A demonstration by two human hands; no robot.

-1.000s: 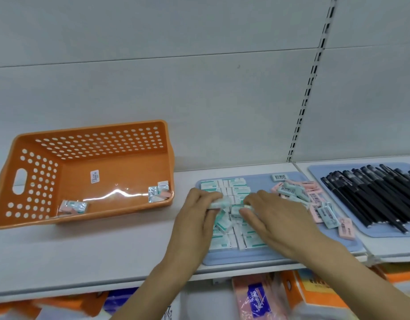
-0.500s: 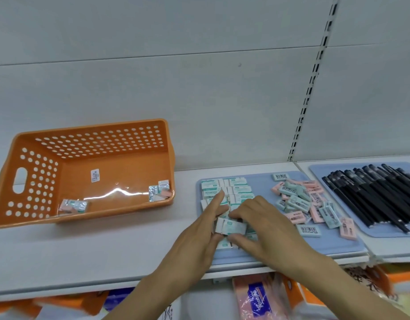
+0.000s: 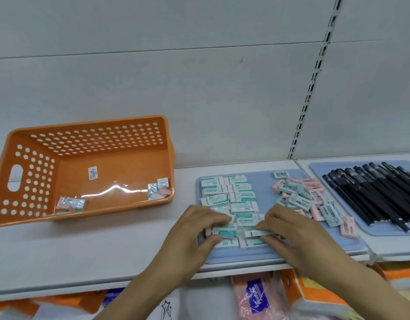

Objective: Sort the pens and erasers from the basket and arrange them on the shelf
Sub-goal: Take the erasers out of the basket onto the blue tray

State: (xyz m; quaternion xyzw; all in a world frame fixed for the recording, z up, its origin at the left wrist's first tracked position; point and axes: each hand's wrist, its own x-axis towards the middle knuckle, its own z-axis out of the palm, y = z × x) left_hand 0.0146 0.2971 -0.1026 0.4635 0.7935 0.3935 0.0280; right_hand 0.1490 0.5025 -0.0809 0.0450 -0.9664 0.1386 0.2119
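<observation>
Two rows of white-and-teal erasers (image 3: 236,195) lie on a blue mat (image 3: 264,181) on the shelf. At the near end of the rows, my left hand (image 3: 194,232) pinches one white-and-teal eraser (image 3: 224,232) between thumb and fingers. Beside it, my right hand (image 3: 294,236) pinches another eraser (image 3: 254,233) low over the mat. A loose heap of pink and teal erasers (image 3: 301,195) sits on the mat's right part. Black pens (image 3: 372,195) lie side by side on a second blue mat (image 3: 319,167). The orange basket (image 3: 88,125) at left holds two small clumps of wrapped erasers (image 3: 71,203) (image 3: 159,190).
The white shelf (image 3: 107,250) has a bare strip in front of the basket, and a slotted upright (image 3: 314,79) runs up the back wall. Below the shelf edge are packaged goods (image 3: 257,296) in pink, orange and blue.
Both hands have come back toward the shelf's front edge, spread apart and dropped to the near end of the eraser rows. Each now holds its own eraser down at the mat.
</observation>
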